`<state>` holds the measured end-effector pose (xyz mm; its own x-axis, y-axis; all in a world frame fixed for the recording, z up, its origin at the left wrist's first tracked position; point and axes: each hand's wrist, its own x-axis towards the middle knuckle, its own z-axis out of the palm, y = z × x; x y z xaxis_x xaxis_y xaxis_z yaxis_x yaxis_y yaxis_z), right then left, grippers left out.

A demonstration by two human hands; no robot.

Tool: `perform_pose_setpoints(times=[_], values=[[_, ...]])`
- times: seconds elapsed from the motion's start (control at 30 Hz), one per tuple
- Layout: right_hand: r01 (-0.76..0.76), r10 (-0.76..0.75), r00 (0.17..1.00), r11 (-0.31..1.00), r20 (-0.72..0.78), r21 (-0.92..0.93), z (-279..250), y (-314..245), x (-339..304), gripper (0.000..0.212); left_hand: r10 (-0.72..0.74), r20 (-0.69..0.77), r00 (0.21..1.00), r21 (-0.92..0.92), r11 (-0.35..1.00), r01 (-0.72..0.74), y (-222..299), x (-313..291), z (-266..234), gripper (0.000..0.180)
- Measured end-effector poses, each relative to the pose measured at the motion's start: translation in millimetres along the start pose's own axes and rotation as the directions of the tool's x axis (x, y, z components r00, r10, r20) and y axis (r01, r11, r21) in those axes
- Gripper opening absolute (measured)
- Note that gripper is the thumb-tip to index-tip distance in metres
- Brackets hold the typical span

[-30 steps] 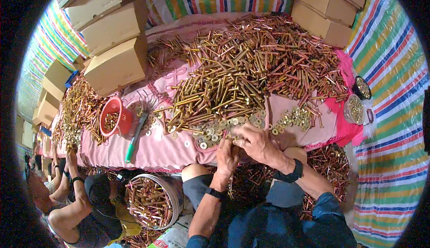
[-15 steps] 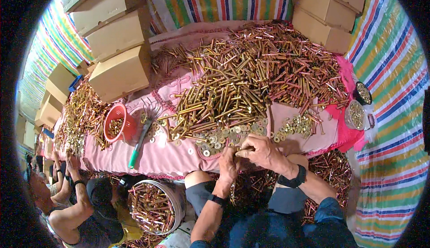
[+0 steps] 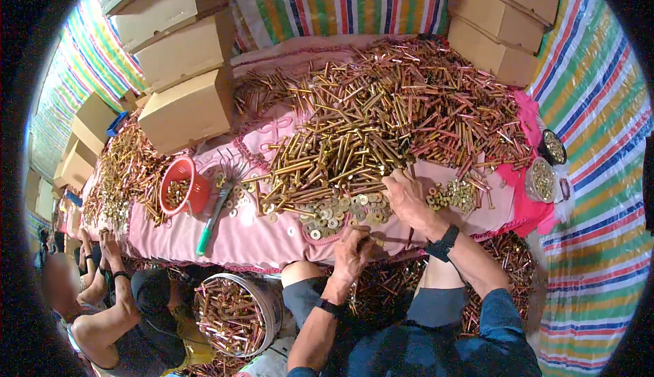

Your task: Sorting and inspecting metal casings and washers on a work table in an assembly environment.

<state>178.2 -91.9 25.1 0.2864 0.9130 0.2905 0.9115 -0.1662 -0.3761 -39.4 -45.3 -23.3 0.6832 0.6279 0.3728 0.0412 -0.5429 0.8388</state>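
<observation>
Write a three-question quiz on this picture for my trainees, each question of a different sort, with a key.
1. True or false: the right hand reaches into the pile of brass bolts.
2. Multiple choice: what sits in the red basket? A) brass pieces B) green pens C) folded cloth
3. Fill in: the left hand is at the table's near edge, just below the loose ______ lying on the pink cloth.

Key: 1 true; 2 A; 3 washers.
</observation>
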Motion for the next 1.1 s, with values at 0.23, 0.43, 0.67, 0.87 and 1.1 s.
perform_pose_setpoints(times=[0.23,0.43,0.67,0.87,1.1], values=[[0.188,-0.200,0.976,0.973,-0.085,-0.133,2.1,8.9,8.5,0.006,0.107,0.051,0.993,-0.033,0.994,-0.106,-5.1,-6.1,3.6,0.031],[0.128,-0.131,0.988,0.991,-0.081,-0.036,-12.9,4.1,-1.6,0.006,-0.091,0.225,0.970,0.137,0.989,0.061,4.6,-17.7,-1.7,0.037],[-0.220,0.143,0.966,0.888,0.214,0.403,-40.0,-29.3,-40.8,0.011,-0.056,-0.158,0.986,-0.049,0.998,0.049,4.7,-10.7,2.2,0.044],[-0.324,0.122,0.921,0.767,0.370,0.553,-31.2,-37.8,-73.3,0.022,0.066,0.023,0.998,0.336,0.939,-0.070,20.0,-5.6,-5.5,0.035],[-0.302,0.142,0.944,0.738,0.299,0.604,-31.1,-34.9,-58.5,0.027,0.105,0.057,0.993,0.215,0.970,-0.115,25.0,1.7,-4.0,0.035]])
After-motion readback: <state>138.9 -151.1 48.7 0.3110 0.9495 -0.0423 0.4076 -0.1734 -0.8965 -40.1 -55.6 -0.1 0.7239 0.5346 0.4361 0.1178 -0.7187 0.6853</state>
